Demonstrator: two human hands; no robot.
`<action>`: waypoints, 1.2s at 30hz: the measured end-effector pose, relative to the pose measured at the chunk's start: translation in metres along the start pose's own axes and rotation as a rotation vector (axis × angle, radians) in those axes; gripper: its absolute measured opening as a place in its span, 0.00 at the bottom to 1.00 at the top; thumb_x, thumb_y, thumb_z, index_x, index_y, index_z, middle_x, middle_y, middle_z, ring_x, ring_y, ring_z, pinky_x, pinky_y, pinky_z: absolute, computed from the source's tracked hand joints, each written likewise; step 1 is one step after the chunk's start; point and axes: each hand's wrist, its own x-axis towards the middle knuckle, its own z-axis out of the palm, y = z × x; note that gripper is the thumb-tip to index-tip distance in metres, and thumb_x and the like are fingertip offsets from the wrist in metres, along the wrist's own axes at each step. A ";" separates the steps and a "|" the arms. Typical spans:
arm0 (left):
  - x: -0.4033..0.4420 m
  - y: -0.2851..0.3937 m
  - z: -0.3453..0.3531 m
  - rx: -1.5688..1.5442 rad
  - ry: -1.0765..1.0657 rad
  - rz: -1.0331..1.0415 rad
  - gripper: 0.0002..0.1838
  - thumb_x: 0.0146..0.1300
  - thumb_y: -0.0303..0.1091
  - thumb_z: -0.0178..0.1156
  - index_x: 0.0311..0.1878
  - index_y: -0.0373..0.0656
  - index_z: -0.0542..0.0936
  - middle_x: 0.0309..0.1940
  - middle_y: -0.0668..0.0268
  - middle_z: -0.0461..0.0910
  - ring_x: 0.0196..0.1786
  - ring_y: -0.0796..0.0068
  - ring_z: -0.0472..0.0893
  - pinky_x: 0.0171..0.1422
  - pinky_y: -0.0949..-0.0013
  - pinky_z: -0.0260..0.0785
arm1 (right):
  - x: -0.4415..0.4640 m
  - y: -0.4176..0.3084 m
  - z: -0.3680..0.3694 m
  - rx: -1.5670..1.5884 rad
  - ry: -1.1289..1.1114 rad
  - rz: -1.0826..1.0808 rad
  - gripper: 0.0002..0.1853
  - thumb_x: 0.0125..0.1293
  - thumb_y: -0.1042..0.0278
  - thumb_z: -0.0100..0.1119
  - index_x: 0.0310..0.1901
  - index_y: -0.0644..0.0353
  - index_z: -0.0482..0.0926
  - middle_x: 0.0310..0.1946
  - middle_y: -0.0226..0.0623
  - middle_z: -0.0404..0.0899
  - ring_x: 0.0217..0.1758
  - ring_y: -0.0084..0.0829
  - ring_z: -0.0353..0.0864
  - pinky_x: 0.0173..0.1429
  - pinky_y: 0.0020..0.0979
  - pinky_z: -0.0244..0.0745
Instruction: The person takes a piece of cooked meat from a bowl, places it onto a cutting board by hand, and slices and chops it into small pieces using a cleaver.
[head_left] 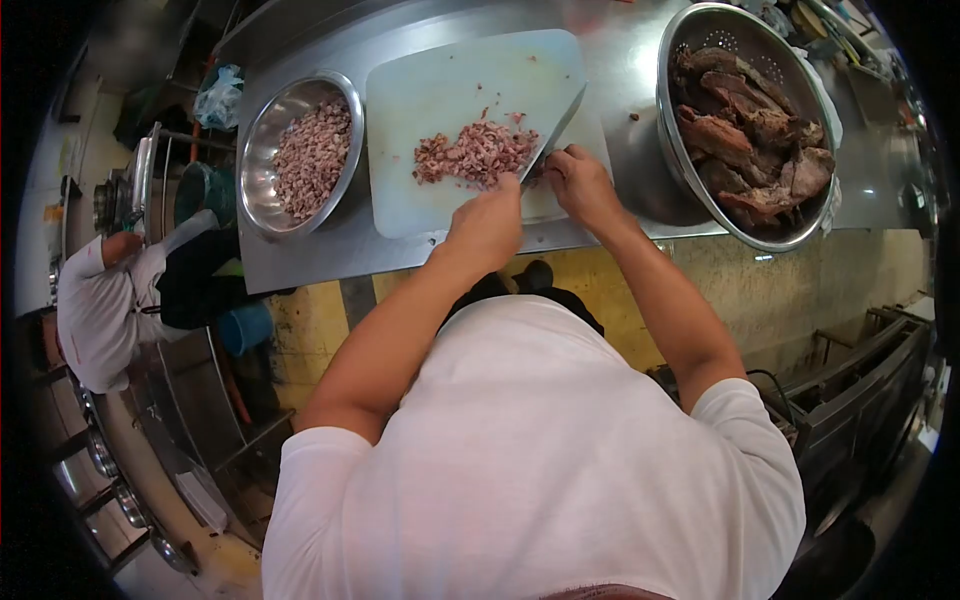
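A pale cutting board [415, 90] lies on the steel table, with a heap of chopped meat [485, 150] at its middle. My left hand [487, 222] is closed around the handle end of a knife [557, 125], whose broad blade points away and to the right, beside the heap. Close by the blade's near end is my right hand [585, 185], its fingers curled in and pressed together; what they hold, if anything, is hidden. Small bits of meat are scattered over the board.
Left of the board stands a steel bowl [262, 205] of chopped meat. A steel colander [672, 150] with large cooked meat pieces [755, 125] is at the right. Another person [110, 300] in white is at the far left, near a blue bucket [245, 328].
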 end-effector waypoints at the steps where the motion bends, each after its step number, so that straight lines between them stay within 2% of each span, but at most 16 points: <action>1: 0.007 0.000 0.003 -0.005 0.044 0.024 0.10 0.75 0.31 0.52 0.50 0.32 0.70 0.37 0.35 0.83 0.43 0.31 0.84 0.52 0.36 0.73 | 0.002 0.001 -0.001 -0.016 -0.015 0.018 0.06 0.62 0.75 0.66 0.41 0.61 0.84 0.36 0.49 0.80 0.43 0.56 0.83 0.49 0.49 0.79; 8: -0.002 0.008 -0.015 0.009 -0.036 0.012 0.10 0.75 0.30 0.53 0.49 0.32 0.70 0.36 0.33 0.83 0.43 0.31 0.84 0.52 0.37 0.74 | 0.000 0.002 -0.005 0.005 -0.018 0.085 0.05 0.64 0.72 0.66 0.41 0.62 0.84 0.38 0.50 0.80 0.43 0.57 0.83 0.49 0.50 0.79; 11: 0.018 0.005 -0.001 -0.004 -0.045 -0.028 0.10 0.67 0.24 0.52 0.50 0.31 0.72 0.40 0.33 0.84 0.47 0.32 0.85 0.56 0.39 0.76 | -0.001 0.006 -0.007 -0.072 -0.052 0.089 0.05 0.64 0.73 0.65 0.40 0.61 0.84 0.38 0.50 0.81 0.43 0.57 0.83 0.50 0.51 0.79; 14: 0.013 0.007 -0.022 -0.024 -0.044 0.022 0.10 0.68 0.24 0.52 0.49 0.30 0.72 0.39 0.33 0.84 0.47 0.32 0.85 0.56 0.39 0.76 | -0.001 0.004 -0.014 -0.033 -0.083 0.082 0.04 0.64 0.74 0.64 0.40 0.60 0.84 0.38 0.51 0.81 0.44 0.57 0.83 0.50 0.51 0.79; 16: 0.001 0.009 -0.019 -0.054 -0.031 0.040 0.09 0.75 0.31 0.53 0.46 0.32 0.70 0.34 0.35 0.83 0.42 0.30 0.83 0.51 0.37 0.73 | -0.005 0.009 -0.013 -0.053 -0.060 0.093 0.04 0.64 0.74 0.64 0.40 0.61 0.84 0.37 0.51 0.81 0.44 0.57 0.83 0.50 0.51 0.79; 18: 0.009 0.001 0.014 -0.057 -0.015 0.010 0.10 0.76 0.32 0.53 0.46 0.32 0.70 0.34 0.36 0.82 0.43 0.31 0.83 0.51 0.38 0.73 | -0.007 0.010 -0.009 -0.069 -0.053 0.091 0.04 0.64 0.74 0.63 0.40 0.61 0.84 0.37 0.51 0.80 0.43 0.57 0.83 0.50 0.51 0.79; 21: 0.017 -0.004 0.001 -0.128 0.011 0.016 0.12 0.76 0.34 0.56 0.45 0.33 0.71 0.35 0.38 0.82 0.44 0.32 0.82 0.50 0.40 0.73 | -0.010 0.015 -0.012 -0.091 -0.054 0.072 0.04 0.64 0.75 0.63 0.39 0.62 0.83 0.36 0.51 0.80 0.43 0.57 0.83 0.49 0.50 0.78; 23: 0.009 -0.018 -0.024 -0.220 0.006 0.013 0.14 0.75 0.37 0.58 0.47 0.34 0.71 0.39 0.39 0.82 0.47 0.31 0.81 0.49 0.41 0.72 | -0.006 0.016 -0.016 -0.067 -0.137 0.111 0.12 0.64 0.71 0.67 0.50 0.59 0.83 0.45 0.52 0.81 0.51 0.56 0.82 0.55 0.49 0.79; 24: -0.002 -0.030 -0.032 -0.221 0.079 0.006 0.14 0.75 0.37 0.59 0.47 0.35 0.71 0.37 0.40 0.82 0.46 0.31 0.81 0.49 0.41 0.72 | -0.007 0.010 -0.018 -0.061 -0.135 0.108 0.12 0.64 0.71 0.67 0.50 0.59 0.83 0.45 0.52 0.81 0.51 0.56 0.82 0.55 0.49 0.79; 26: -0.027 -0.053 -0.048 -0.181 0.198 -0.069 0.13 0.75 0.38 0.58 0.48 0.36 0.71 0.34 0.42 0.82 0.44 0.31 0.81 0.47 0.40 0.71 | -0.012 -0.004 -0.024 -0.135 -0.038 -0.025 0.37 0.61 0.54 0.76 0.68 0.63 0.74 0.66 0.58 0.74 0.71 0.57 0.74 0.73 0.49 0.71; 27: -0.040 -0.063 -0.056 -0.142 0.242 -0.139 0.13 0.75 0.37 0.57 0.49 0.37 0.71 0.32 0.43 0.82 0.42 0.31 0.82 0.45 0.39 0.71 | -0.013 -0.003 -0.019 -0.129 -0.034 -0.029 0.37 0.61 0.54 0.76 0.68 0.63 0.74 0.66 0.58 0.74 0.71 0.57 0.74 0.73 0.49 0.71; 29: -0.056 -0.101 -0.045 -0.021 0.327 -0.196 0.12 0.75 0.37 0.56 0.49 0.38 0.71 0.31 0.43 0.82 0.40 0.30 0.82 0.44 0.38 0.71 | -0.011 0.004 -0.002 -0.390 -0.155 0.000 0.69 0.50 0.30 0.78 0.81 0.68 0.51 0.81 0.59 0.54 0.86 0.58 0.51 0.86 0.53 0.48; 30: -0.060 -0.116 -0.034 0.093 0.404 -0.258 0.11 0.75 0.36 0.55 0.50 0.39 0.71 0.29 0.43 0.82 0.38 0.30 0.82 0.43 0.37 0.72 | -0.006 0.003 0.003 -0.385 -0.161 -0.016 0.69 0.50 0.30 0.78 0.81 0.68 0.51 0.81 0.59 0.54 0.86 0.58 0.51 0.86 0.53 0.48; 32: -0.059 -0.118 -0.013 0.149 0.381 -0.318 0.09 0.74 0.35 0.55 0.50 0.40 0.71 0.29 0.42 0.82 0.38 0.30 0.82 0.42 0.36 0.72 | 0.009 -0.006 0.019 -0.471 -0.185 0.016 0.80 0.42 0.17 0.74 0.82 0.72 0.46 0.83 0.60 0.49 0.88 0.56 0.45 0.88 0.55 0.39; 34: -0.049 -0.106 0.005 0.200 0.353 -0.369 0.08 0.74 0.33 0.54 0.50 0.41 0.71 0.28 0.41 0.82 0.37 0.31 0.83 0.41 0.35 0.73 | 0.027 -0.016 0.033 -0.458 -0.197 -0.021 0.79 0.43 0.17 0.73 0.82 0.72 0.47 0.83 0.60 0.50 0.88 0.56 0.45 0.88 0.54 0.39; 36: -0.036 -0.089 0.014 0.154 0.323 -0.231 0.08 0.74 0.33 0.54 0.51 0.42 0.71 0.28 0.42 0.83 0.36 0.34 0.84 0.42 0.35 0.75 | 0.040 -0.023 0.046 -0.456 -0.210 -0.058 0.79 0.43 0.16 0.72 0.82 0.72 0.48 0.83 0.60 0.50 0.88 0.56 0.45 0.88 0.53 0.40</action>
